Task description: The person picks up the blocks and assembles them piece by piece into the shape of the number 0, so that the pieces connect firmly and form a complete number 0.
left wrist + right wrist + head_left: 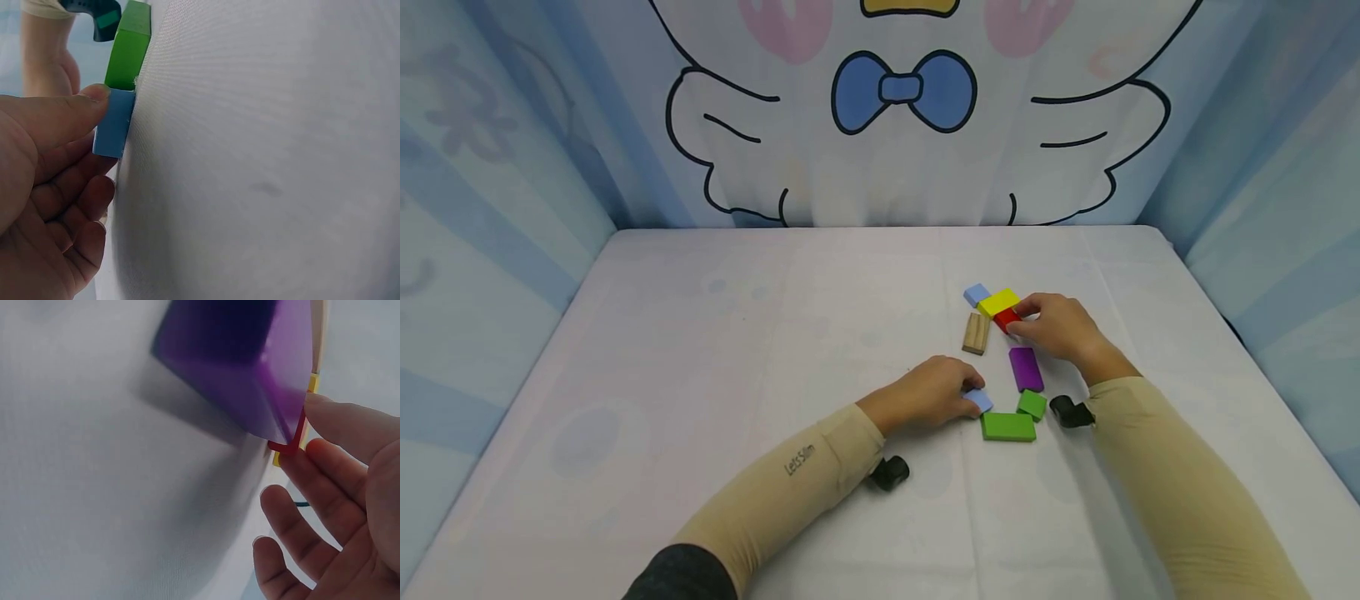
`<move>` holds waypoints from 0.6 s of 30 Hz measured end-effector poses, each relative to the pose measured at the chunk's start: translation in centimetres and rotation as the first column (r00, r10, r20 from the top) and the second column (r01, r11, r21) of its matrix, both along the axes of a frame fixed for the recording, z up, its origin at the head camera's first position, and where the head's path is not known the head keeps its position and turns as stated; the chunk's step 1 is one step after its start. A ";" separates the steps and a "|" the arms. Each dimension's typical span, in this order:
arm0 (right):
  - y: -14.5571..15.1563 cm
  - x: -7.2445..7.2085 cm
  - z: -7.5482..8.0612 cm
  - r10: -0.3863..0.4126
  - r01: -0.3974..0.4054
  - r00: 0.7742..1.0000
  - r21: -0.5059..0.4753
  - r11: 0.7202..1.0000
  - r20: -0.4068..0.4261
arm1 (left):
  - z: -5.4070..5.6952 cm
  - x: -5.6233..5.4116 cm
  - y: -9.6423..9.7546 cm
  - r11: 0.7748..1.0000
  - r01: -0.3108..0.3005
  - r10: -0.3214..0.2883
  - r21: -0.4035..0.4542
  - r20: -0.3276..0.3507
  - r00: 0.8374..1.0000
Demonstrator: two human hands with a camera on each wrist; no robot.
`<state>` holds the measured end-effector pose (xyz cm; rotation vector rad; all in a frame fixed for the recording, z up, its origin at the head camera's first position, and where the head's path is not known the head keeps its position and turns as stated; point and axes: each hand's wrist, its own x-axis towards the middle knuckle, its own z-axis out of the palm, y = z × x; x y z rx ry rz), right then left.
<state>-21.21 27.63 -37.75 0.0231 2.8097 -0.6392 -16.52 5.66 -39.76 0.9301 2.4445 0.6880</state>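
My left hand (934, 392) pinches a small blue block (115, 125) between thumb and fingers. The blue block lies against the end of a long green block (1008, 427). Farther back, my right hand (1060, 323) pinches a red block (1004, 320) beside a yellow block (999, 302). Another blue block (977, 294) touches the yellow one's far left end. A purple block (1027, 369) lies between the two hands, with a small green block (1032, 405) at its near end. In the right wrist view the purple block partly hides the red one.
A wooden block (975, 334) with lengthwise lines lies left of the red block. All the blocks rest on a white-covered table (685, 350). Patterned curtains (497, 250) stand around its back and sides. Black wrist cameras (890, 473) hang by both sleeves.
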 end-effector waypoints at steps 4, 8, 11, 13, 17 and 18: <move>0.0 -0.1 -0.1 0.001 -0.001 1.000 0.015 1.000 -0.003 | 0.0 0.0 0.0 1.000 0.005 -0.005 0.001 -0.007 1.000; -0.1 -0.1 0.0 -0.007 0.007 1.000 0.014 1.000 0.006 | 0.0 0.0 0.0 1.000 0.007 -0.007 0.002 -0.010 1.000; -0.2 0.0 0.1 -0.005 0.005 1.000 0.013 1.000 0.012 | 0.1 0.0 0.0 1.000 0.006 -0.006 0.004 -0.008 1.000; -0.2 0.1 0.1 -0.002 0.001 1.000 0.014 1.000 0.015 | 0.2 0.1 0.0 1.000 0.005 -0.005 0.006 -0.004 1.000; -0.2 0.3 0.2 0.000 0.000 1.000 0.012 1.000 0.028 | 0.2 0.1 0.1 1.000 0.001 -0.001 0.004 0.005 1.000; -0.2 0.4 0.3 0.000 0.000 0.999 0.010 1.000 0.032 | 0.1 0.1 0.1 1.000 -0.001 0.001 0.002 0.006 1.000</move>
